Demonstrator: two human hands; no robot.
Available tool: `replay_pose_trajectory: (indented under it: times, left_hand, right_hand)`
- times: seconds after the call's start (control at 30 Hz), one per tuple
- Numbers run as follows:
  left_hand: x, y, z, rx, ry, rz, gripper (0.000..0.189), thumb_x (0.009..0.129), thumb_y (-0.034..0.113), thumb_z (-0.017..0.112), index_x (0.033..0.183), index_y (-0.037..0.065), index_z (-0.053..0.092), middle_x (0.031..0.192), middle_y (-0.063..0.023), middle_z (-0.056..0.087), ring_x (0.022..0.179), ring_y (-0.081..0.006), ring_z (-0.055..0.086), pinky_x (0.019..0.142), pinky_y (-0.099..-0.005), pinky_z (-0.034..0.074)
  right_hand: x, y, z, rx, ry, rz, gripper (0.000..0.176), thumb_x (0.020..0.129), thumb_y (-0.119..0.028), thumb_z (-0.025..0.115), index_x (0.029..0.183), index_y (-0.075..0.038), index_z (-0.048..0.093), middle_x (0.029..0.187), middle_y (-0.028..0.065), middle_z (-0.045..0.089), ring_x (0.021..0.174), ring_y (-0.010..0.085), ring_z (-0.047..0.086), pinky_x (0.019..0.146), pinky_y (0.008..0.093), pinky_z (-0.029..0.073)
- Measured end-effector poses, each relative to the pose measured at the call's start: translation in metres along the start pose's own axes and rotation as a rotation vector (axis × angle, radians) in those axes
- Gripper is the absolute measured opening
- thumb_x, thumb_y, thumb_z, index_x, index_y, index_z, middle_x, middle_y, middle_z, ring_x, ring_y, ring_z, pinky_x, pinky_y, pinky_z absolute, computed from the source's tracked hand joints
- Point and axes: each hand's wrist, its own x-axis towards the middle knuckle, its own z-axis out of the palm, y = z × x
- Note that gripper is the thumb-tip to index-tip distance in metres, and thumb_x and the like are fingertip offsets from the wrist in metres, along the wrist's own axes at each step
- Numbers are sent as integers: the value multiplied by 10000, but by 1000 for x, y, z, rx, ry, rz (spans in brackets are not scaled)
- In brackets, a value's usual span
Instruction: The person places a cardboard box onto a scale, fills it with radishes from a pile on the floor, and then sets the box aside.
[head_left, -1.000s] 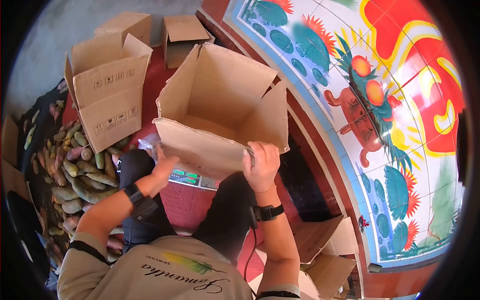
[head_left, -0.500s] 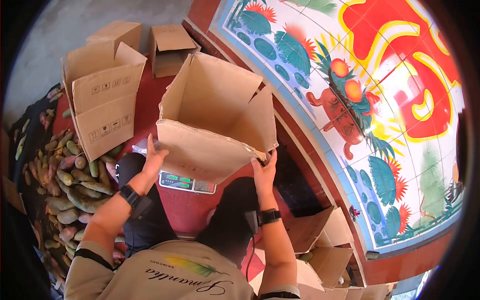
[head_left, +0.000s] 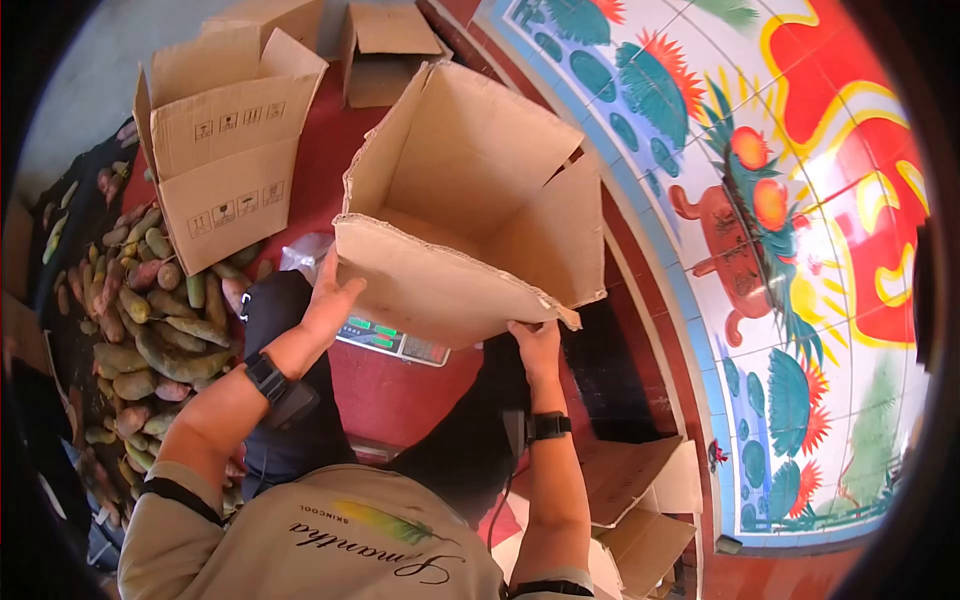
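An open, empty-looking cardboard box (head_left: pixel 430 275) stands tilted in front of me, over a digital scale (head_left: pixel 395 341) with green displays. The box hides part of the scale. My left hand (head_left: pixel 328 312) presses against the box's near left corner, fingers along its side. At the near right corner, my right hand (head_left: pixel 538 345) grips the lower edge of the front panel, its fingertips partly behind the cardboard. A clear plastic bag (head_left: pixel 305 252) lies just beyond my left hand.
Many tubers (head_left: pixel 150 350) are piled at the left on dark cloth. A taller open box (head_left: pixel 225 160) stands beside them, with another box (head_left: pixel 385 60) behind. More cardboard (head_left: pixel 645 545) lies at lower right. A painted tile wall (head_left: pixel 745 250) curves along the right.
The view has shifted, so surroundings sit further up and right. Both hands remain at the box's near corners. My right hand now holds lower and more inward along the panel's edge.
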Motion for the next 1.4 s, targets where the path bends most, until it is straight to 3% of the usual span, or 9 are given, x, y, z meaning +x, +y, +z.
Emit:
replay_pose_trajectory:
  times: [0.13, 0.47, 0.63, 0.77, 0.87, 1.13, 1.23, 1.3, 1.4]
  left_hand:
    - [-9, 13, 6, -16, 10, 1, 680, 780, -31, 507, 1385, 68, 211, 1336, -104, 337, 1228, -201, 327, 1011, -308, 280]
    - [-15, 1, 7, 67, 43, 68, 690, 794, -41, 483, 1394, 60, 157, 1300, -78, 374, 1184, -155, 339, 975, -279, 293]
    - [-17, -7, 3, 47, 75, 62, 697, 829, -48, 466, 1407, 106, 107, 1303, -68, 367, 977, -98, 482, 860, -243, 389]
    - [-20, -4, 1, 1, 67, 32, 643, 800, -33, 516, 1353, 35, 195, 1281, -95, 361, 1084, -144, 421, 882, -254, 396]
    - [-20, -19, -6, 135, 56, 127, 739, 812, -66, 475, 1411, 106, 78, 1299, -81, 362, 946, -96, 492, 820, -255, 421]
    - [-16, -25, -11, 283, 62, 287, 789, 780, -111, 461, 1416, 102, 46, 1393, -114, 248, 1294, -229, 243, 1010, -339, 303]
    - [-14, -30, -14, 247, 101, 296, 752, 758, -73, 472, 1392, -7, 73, 1413, -179, 201, 1328, -270, 177, 1077, -331, 171]
    - [-14, -31, -17, 275, 110, 317, 731, 767, -73, 457, 1390, -12, 80, 1411, -182, 206, 1330, -275, 175, 1078, -329, 167]
    - [-11, -32, -20, 292, 114, 348, 686, 788, -66, 430, 1386, -24, 96, 1412, -187, 208, 1331, -281, 176, 1080, -325, 156]
  right_hand:
    - [7, 5, -6, -75, -57, 60, 361, 745, 50, 612, 1085, 37, 494, 1045, 97, 573, 966, 167, 551, 859, 284, 431]
    - [8, 14, -19, -101, -175, 28, 277, 778, 67, 567, 1047, 57, 505, 1015, 113, 570, 944, 179, 562, 816, 292, 462]
    - [9, 13, -14, -114, -185, -8, 289, 783, 68, 549, 1065, 61, 486, 1024, 118, 563, 945, 184, 561, 801, 295, 470]
    - [10, 14, -11, -138, -178, -98, 313, 779, 68, 524, 1087, 65, 465, 1028, 133, 556, 943, 194, 565, 788, 297, 474]
    - [10, 8, -6, -191, -138, -94, 302, 767, 74, 505, 1068, 73, 473, 1010, 149, 565, 930, 213, 576, 790, 305, 469]
    - [4, 11, -5, -427, 110, -109, 246, 741, 70, 470, 978, 85, 529, 910, 220, 601, 893, 331, 589, 804, 364, 436]
    - [4, 4, -10, -462, 151, -204, 268, 770, 76, 442, 1028, 88, 512, 955, 197, 590, 893, 289, 598, 794, 350, 464]
    - [6, 9, -11, -53, 219, -126, 295, 798, 86, 385, 1076, 90, 485, 1010, 168, 561, 906, 237, 595, 780, 324, 496]
    - [6, 8, -16, -94, 186, -107, 312, 817, 85, 336, 1103, 90, 462, 1050, 147, 529, 917, 198, 582, 772, 295, 513]
